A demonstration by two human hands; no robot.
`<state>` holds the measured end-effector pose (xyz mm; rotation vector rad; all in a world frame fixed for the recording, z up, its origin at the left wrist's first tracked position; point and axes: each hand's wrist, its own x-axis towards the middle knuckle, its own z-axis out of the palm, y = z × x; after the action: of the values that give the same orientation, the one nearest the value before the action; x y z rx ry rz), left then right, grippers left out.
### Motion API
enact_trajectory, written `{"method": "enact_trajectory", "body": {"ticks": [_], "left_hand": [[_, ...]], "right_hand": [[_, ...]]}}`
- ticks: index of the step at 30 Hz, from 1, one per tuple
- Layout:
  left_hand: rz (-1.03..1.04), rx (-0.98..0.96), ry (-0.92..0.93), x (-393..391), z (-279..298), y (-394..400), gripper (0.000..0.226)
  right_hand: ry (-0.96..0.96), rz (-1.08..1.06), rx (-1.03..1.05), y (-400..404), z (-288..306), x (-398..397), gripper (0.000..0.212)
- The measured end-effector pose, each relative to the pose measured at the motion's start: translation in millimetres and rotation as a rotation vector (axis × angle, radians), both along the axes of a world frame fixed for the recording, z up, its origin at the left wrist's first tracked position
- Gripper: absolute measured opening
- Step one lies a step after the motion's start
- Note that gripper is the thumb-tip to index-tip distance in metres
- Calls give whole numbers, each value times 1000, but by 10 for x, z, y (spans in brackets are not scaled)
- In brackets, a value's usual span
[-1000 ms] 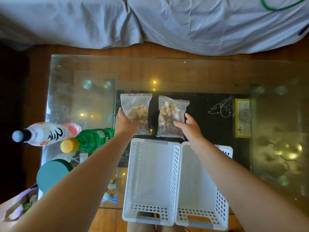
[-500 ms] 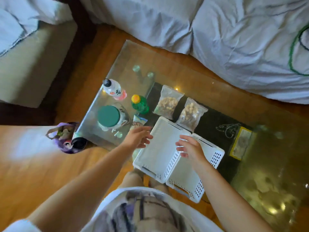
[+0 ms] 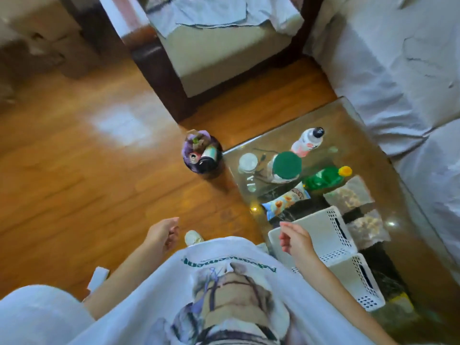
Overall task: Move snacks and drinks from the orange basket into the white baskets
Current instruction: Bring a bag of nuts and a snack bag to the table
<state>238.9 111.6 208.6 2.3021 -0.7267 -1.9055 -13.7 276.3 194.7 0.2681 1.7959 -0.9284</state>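
Blurrily, floor basket [image 3: 202,155], contents unclear

Glossy glass table [image 3: 388,170] over a polished wood floor [image 3: 74,170]; perforated white plastic baskets [image 3: 331,235]; clear, crinkled plastic snack bags [image 3: 348,195]; a shiny foil-like packet [image 3: 286,199]; a glossy green plastic bottle [image 3: 323,179]; matt, creased cloth (pale grey) on the sofa [image 3: 398,70].

Item count, glass table and floor

White baskets [image 3: 321,235]: 2. Clear snack bags [image 3: 349,195]: 2. Printed snack packet [image 3: 286,199]: 1. Bottles [image 3: 308,141]: 2, one white, one green [image 3: 323,178]. Green-lidded jar [image 3: 286,168]: 1. Bag on floor [image 3: 201,155]: 1.
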Motion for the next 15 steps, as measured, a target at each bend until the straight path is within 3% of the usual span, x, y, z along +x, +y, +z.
{"method": "enact_trajectory", "body": {"ticks": [5, 10, 15], "left_hand": [[157, 13, -41, 1038, 30, -244, 9], [308, 35, -26, 1847, 42, -473, 30], [427, 32, 4, 2224, -2, -749, 33]], "right_hand": [[51, 16, 32, -612, 31, 622, 11], [106, 84, 51, -1195, 14, 1192, 13], [110, 186, 92, -1668, -5, 1545, 14]]}}
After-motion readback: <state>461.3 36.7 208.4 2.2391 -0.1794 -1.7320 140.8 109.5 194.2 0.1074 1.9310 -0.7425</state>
